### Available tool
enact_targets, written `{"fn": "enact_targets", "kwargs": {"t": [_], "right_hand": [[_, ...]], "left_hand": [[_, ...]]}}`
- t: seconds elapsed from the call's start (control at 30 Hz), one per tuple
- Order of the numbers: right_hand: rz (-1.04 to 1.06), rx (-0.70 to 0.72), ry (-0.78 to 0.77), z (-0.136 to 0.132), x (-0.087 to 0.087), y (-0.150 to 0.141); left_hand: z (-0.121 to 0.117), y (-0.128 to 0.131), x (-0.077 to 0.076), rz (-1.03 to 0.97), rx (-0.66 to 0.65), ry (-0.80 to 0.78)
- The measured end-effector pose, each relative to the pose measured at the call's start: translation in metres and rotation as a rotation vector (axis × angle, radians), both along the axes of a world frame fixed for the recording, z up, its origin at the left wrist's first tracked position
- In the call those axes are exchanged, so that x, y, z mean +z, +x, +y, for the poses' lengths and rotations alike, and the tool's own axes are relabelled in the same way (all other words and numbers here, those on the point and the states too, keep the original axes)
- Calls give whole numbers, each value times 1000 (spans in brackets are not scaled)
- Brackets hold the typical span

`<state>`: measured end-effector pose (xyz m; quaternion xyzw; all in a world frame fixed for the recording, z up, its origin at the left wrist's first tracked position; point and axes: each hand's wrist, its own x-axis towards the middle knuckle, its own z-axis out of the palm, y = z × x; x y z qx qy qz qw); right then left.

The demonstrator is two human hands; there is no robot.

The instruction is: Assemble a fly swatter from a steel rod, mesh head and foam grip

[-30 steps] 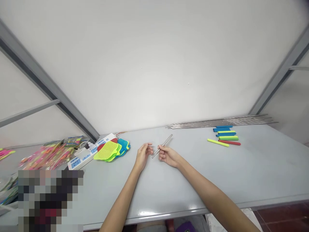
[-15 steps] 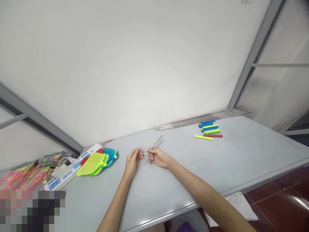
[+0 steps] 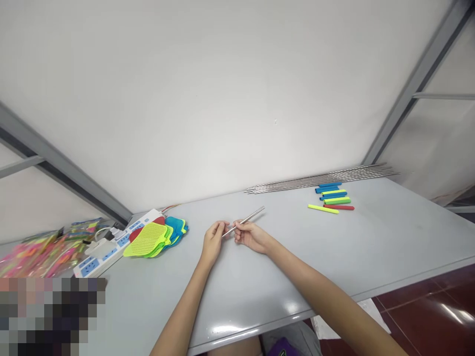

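Observation:
My right hand [image 3: 251,236] pinches a short thin metal rod [image 3: 248,219] that slants up to the right above the grey table [image 3: 389,247]. My left hand [image 3: 214,238] is just left of it, fingers curled, its fingertips meeting the rod's lower left end. Both forearms reach in from the bottom of the view. A stack of mesh swatter heads [image 3: 154,236], yellow-green on top with blue and red below, lies to the left of my hands.
Several long metal rods [image 3: 322,179] lie along the wall at the back right. Beside them sit coloured handle tubes [image 3: 333,197], blue, green, yellow and red. A white power strip [image 3: 107,249] and bagged colourful items [image 3: 40,249] are at the left.
My left fingertips have closed onto the lower end of the rod, which now lies flatter. The view has swung slightly, shifting everything on the table.

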<state>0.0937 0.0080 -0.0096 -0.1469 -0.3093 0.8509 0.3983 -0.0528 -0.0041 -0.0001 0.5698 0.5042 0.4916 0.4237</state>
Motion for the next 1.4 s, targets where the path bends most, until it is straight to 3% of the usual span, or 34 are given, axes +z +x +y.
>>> {"fn": "enact_targets", "kwargs": {"t": [0.2, 0.57, 0.7, 0.8, 0.87, 0.93, 1.03, 1.13, 1.23, 1.4], "right_hand": [[-26, -58, -2, -6, 4, 1], [-124, -138, -104, -11, 5, 2], [-164, -161, -109, -13, 5, 2], [-189, -167, -98, -14, 5, 2], [-193, -167, -96, -14, 6, 2], [-182, -162, -102, -14, 6, 3], [-157, -156, -120, -14, 5, 4], [-169, -167, -124, -13, 5, 5], [-190, -172, -115, -13, 5, 5], [-175, -163, -120, -13, 4, 5]], "left_hand": [[-4, -2, 0, 143, 68, 36], [-1, -22, -3, 120, 285, 70], [-3, -43, 6, 266, 513, 213], [-7, -69, 13, 482, 787, 307], [-10, -87, 14, 595, 986, 220], [-11, -102, 10, 649, 1171, 37], [-12, -115, 4, 616, 1281, -175], [-11, -119, 2, 545, 1299, -227], [-12, -119, 3, 558, 1237, -226], [-12, -112, 10, 631, 1228, -78]]}}
